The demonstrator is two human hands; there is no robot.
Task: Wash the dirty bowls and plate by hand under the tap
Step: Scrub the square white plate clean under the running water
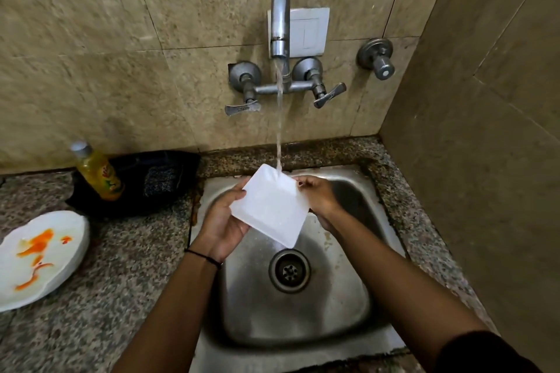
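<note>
A white square bowl (269, 206) is held tilted over the steel sink (342, 306), its underside towards me. Water from the tap (280, 18) falls onto its upper edge. My left hand (224, 221) grips the bowl's left side from below. My right hand (318, 197) holds its right edge, fingertips at the top corner. A white plate (42, 257) smeared with orange sauce lies on the counter at the far left.
A yellow dish soap bottle (97, 172) stands on a black cloth with a scrubber (157, 182) left of the sink. Two tap handles (242, 107) and a separate wall valve (377, 59) are above. A tiled wall closes the right side.
</note>
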